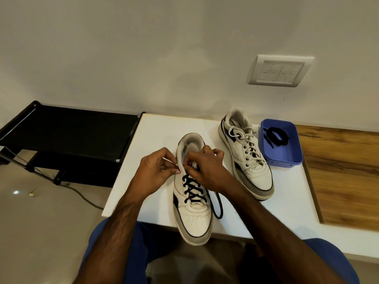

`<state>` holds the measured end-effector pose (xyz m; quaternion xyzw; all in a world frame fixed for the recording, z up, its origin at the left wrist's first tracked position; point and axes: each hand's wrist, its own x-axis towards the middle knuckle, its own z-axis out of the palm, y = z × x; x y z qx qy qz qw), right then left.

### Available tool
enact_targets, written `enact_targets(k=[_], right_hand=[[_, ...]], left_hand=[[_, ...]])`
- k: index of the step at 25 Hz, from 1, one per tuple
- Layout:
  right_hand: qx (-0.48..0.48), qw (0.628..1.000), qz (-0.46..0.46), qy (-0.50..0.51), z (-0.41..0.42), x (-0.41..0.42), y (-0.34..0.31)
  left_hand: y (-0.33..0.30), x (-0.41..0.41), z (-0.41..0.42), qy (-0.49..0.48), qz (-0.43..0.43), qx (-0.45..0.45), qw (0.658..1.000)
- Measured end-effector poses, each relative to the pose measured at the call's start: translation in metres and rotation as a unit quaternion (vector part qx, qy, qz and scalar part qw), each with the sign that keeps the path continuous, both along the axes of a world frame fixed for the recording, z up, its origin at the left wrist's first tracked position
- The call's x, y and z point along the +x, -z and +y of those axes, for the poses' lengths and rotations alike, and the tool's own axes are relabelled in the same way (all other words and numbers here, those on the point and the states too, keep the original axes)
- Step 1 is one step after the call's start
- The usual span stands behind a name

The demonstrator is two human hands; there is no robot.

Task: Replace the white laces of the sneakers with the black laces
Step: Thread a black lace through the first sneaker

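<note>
At the top of the near sneaker (192,193), both hands meet over the highest eyelets. The left hand (158,168) is pinched narrow at the shoe's collar, thumb and fingers pressed together on the collar edge or a lace tip; which one is too small to tell. The right hand (203,167) is curled closed over the tongue, apparently gripping the black lace (191,189), which already crisscrosses the lower eyelets. A loose loop of that lace trails off the shoe's right side onto the white table (287,201).

Further back stands the second sneaker (246,154), still threaded with its white laces (245,140). Just beside it sits a blue tray (281,158) holding the other black lace (275,136), coiled.

To finish this step well, it seems wise to steady the collar with one hand, feed the tip cleanly through the last eyelet, then pull both ends even so the crossings lie flat and untwisted.
</note>
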<state>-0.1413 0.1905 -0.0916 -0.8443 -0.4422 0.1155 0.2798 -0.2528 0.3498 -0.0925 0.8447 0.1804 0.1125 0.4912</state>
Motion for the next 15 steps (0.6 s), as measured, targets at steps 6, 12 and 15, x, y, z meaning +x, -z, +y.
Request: enact_targets(k=[6, 12, 15], right_hand=[[0.013, 0.998, 0.061, 0.023, 0.001, -0.001, 0.003], [-0.021, 0.998, 0.039, 0.037, 0.006, -0.003, -0.003], [-0.003, 0.997, 0.057, 0.058, 0.005, -0.005, -0.005]], left_hand=[[0.004, -0.004, -0.001, -0.019, 0.005, 0.021, 1.000], [0.002, -0.009, -0.007, -0.048, 0.007, -0.019, 0.999], [0.001, -0.010, -0.012, -0.066, 0.004, -0.018, 0.998]])
